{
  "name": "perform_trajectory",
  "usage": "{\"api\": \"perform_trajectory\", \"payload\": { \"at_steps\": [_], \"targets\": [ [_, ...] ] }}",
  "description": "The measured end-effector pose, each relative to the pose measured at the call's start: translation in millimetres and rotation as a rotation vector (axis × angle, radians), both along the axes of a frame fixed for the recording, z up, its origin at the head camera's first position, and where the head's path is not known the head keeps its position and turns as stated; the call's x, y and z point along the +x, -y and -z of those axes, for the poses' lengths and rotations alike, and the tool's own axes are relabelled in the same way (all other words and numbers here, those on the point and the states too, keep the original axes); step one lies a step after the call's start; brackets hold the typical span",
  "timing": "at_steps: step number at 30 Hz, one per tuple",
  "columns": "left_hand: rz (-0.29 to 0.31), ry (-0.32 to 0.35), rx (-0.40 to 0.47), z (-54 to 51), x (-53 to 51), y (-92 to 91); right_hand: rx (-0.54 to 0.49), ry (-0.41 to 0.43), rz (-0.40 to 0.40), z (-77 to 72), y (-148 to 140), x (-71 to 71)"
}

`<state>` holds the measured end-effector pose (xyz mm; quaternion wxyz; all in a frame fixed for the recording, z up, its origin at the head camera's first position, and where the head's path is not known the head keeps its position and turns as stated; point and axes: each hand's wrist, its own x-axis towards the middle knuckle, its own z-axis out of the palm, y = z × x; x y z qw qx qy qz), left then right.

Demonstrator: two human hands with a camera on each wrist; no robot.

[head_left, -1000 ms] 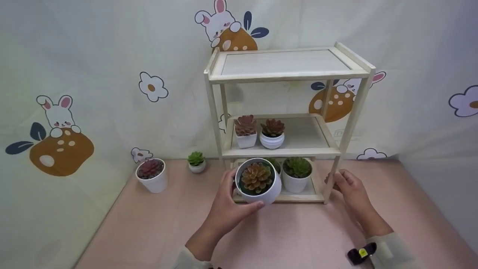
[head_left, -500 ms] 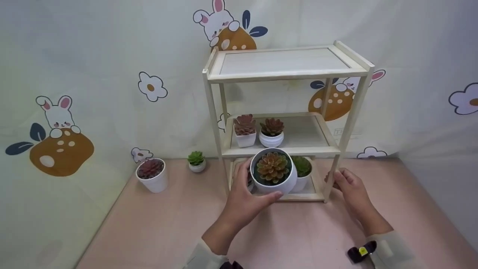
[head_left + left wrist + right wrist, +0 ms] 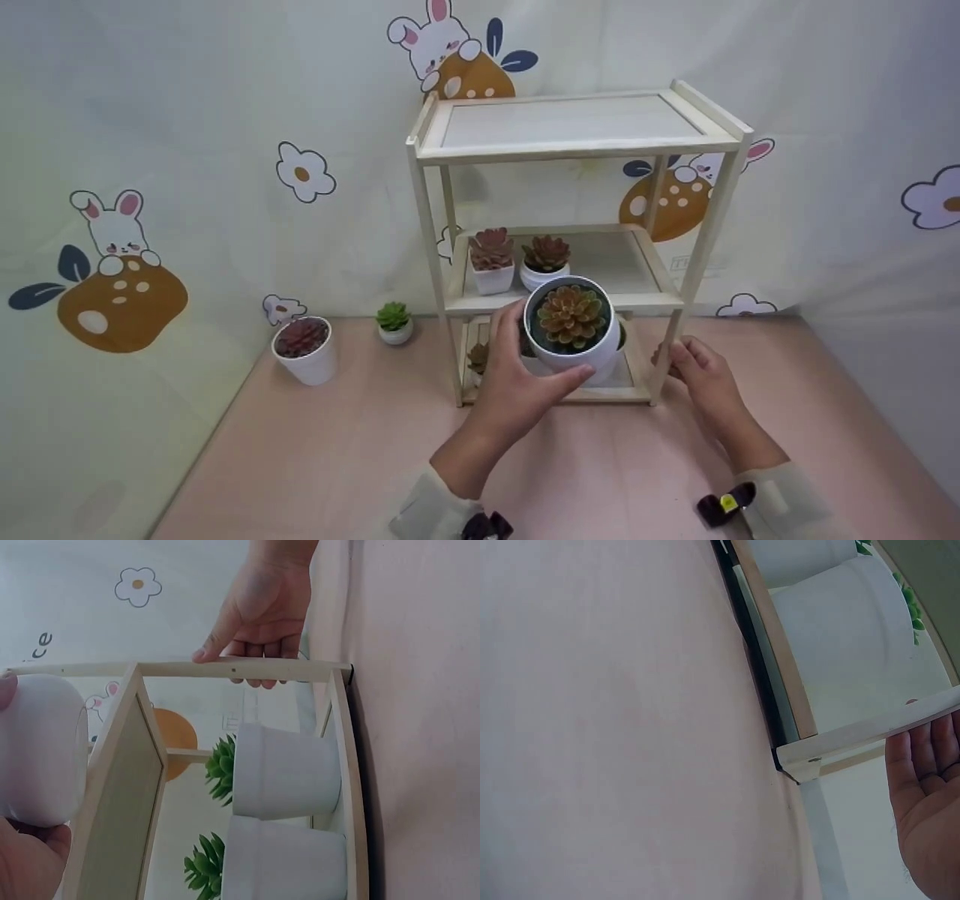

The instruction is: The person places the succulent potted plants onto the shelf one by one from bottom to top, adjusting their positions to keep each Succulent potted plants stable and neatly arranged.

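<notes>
My left hand (image 3: pixel 517 382) grips a round white pot (image 3: pixel 581 360) with an orange-brown succulent, held in front of the wooden shelf (image 3: pixel 562 304) at about middle-shelf height. In the left wrist view this pot (image 3: pixel 41 750) is at the left edge. With thumb and fingers my right hand (image 3: pixel 709 379) holds the shelf's front right post (image 3: pixel 661 367) low down; the left wrist view shows this hand (image 3: pixel 266 611) around the post. Two potted succulents (image 3: pixel 493 277) (image 3: pixel 546 256) stand on the left of the middle shelf. Behind the held pot, the bottom shelf's plants are mostly hidden.
To the left on the pink table (image 3: pixel 330 465) stand a white pot with a dark red succulent (image 3: pixel 311 364) and a small green succulent (image 3: pixel 394 322). The left wrist view shows two white pots (image 3: pixel 285 772) (image 3: pixel 281 859) with green plants on the bottom shelf. A patterned cloth (image 3: pixel 187 90) hangs behind.
My left hand has carried the round pot to the right and upward, uncovering a brownish plant at the bottom shelf's left and covering the green ones. My right hand has stayed on the post.
</notes>
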<state>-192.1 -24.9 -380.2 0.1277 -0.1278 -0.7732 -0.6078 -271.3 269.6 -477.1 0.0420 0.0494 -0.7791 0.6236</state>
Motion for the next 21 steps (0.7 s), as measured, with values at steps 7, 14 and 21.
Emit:
{"api": "perform_trajectory", "payload": {
  "at_steps": [7,14,21],
  "targets": [
    [-0.044,0.0,-0.017,-5.6,-1.7,-13.6,-0.029,-0.009,-0.012,0.5,0,0.5],
    [-0.089,-0.019,-0.028,-9.2,-3.8,-25.9,-0.023,-0.01,-0.011,1.1,0,0.3],
    [-0.073,-0.02,-0.051,-13.2,-5.6,-35.1,-0.024,0.007,-0.005,2.2,-1,0.3]
  ]
}}
